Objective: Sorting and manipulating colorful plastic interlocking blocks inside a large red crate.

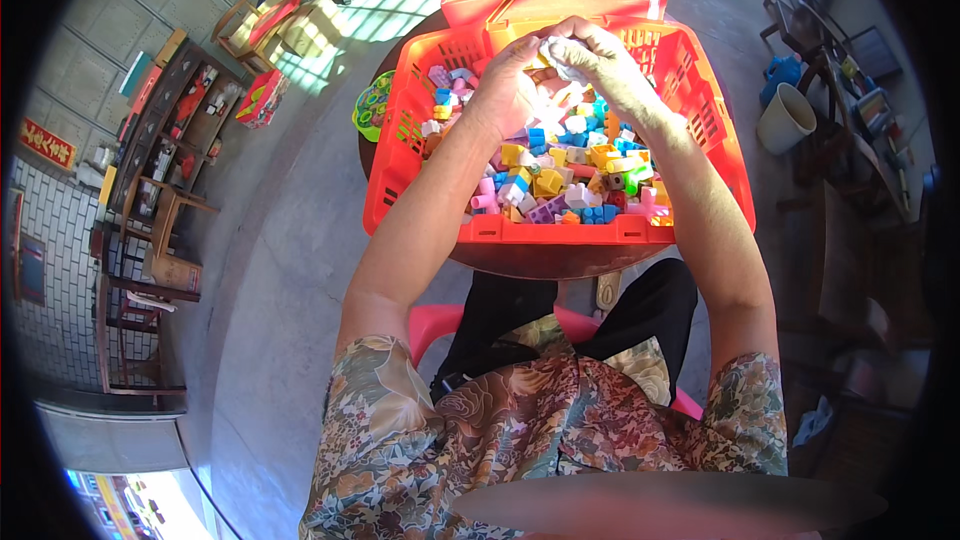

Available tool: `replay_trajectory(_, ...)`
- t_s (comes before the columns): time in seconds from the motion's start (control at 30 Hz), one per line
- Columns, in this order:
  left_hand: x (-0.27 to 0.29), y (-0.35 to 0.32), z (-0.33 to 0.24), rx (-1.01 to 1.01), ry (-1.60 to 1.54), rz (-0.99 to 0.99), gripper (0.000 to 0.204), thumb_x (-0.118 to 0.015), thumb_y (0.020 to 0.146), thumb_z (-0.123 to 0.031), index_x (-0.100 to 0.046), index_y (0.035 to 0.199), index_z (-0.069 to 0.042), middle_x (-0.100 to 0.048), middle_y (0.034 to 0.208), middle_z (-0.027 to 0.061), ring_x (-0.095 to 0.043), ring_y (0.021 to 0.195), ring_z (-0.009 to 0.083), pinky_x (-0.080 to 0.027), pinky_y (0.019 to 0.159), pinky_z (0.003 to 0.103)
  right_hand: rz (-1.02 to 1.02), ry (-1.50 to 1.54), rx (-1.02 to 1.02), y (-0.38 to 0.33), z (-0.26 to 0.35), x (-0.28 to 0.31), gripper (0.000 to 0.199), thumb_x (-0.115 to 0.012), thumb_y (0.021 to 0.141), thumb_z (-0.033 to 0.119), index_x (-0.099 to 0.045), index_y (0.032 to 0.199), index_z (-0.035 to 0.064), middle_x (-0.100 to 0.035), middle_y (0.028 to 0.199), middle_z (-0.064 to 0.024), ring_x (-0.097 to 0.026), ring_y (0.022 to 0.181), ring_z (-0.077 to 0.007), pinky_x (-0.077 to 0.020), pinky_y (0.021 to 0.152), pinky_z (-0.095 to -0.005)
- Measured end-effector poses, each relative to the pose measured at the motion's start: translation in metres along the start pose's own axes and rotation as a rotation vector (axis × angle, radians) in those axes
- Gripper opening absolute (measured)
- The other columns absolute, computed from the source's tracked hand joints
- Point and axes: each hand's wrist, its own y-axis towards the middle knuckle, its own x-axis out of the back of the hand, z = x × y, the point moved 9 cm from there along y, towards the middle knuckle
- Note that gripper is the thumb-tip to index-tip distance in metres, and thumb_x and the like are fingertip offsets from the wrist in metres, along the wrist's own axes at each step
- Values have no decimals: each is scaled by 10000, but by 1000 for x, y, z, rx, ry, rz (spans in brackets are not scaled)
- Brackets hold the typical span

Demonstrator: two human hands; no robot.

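Both of my hands meet over the far part of a red plastic basket (560,232) full of colourful toy building blocks (548,180). My right hand (605,60) is closed on a crumpled white cloth (568,53). My left hand (508,85) is closed beside it, its fingertips bent toward the cloth. A bit of yellow, apparently a toy block (543,61), shows between the hands, mostly covered by fingers and cloth. Pink, blue, white, yellow and green blocks lie loosely piled beneath my wrists.
Behind the basket stands a second red container (555,2). A green basket (372,108) sits at its left, on the round dark table (560,260). Shelves (180,130) and a wooden chair (165,225) line the left wall. A pale bucket (786,120) stands at the right.
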Motion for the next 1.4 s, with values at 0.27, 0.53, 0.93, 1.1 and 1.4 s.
replay_trajectory(0.27, 17, 4, -3, -12, 81, -44, 381, -696, 763, -291, -536, 1018, -58, -579, 926, 104, -561, 836, 212, -462, 653, 316, -273, -54, 24, 8, -5, 45, 230, -535, 886, 254, -571, 951, 37, -579, 794, -12, -537, 717, -88, -418, 625, -231)
replay_trajectory(0.53, 16, 4, -1, 2, -119, -87, 490, -492, 861, -513, -523, 979, -38, -552, 808, 71, -524, 757, 212, -438, 655, 356, -216, -28, -62, 6, -9, 31, 238, -556, 881, 275, -570, 940, 45, -587, 787, -32, -551, 715, -94, -417, 617, -227)
replay_trajectory(0.93, 14, 11, -4, -34, -89, -67, 690, -304, 877, -610, -459, 1186, -14, -542, 1104, 124, -548, 968, 240, -460, 845, 395, 33, -17, 97, 2, 6, -11, 172, -664, 785, 187, -624, 907, 72, -599, 960, -33, -552, 902, -129, -441, 794, -264)
replay_trajectory(1.1, 14, 19, 4, 0, -94, 32, 655, -355, 887, -553, -436, 1218, 6, -532, 1157, 134, -542, 1047, 269, -444, 905, 416, 63, -155, 195, 3, 7, -19, 166, -659, 787, 175, -626, 901, 59, -562, 1008, -41, -541, 951, -159, -441, 815, -275)
replay_trajectory(1.4, -4, 4, -6, -89, 28, -38, 416, -411, 909, -454, -532, 1062, -87, -595, 974, 65, -579, 849, 178, -485, 671, 332, 70, -36, 190, 0, 9, -20, 161, -597, 848, 165, -548, 964, 65, -586, 832, -18, -555, 812, -86, -457, 699, -246)
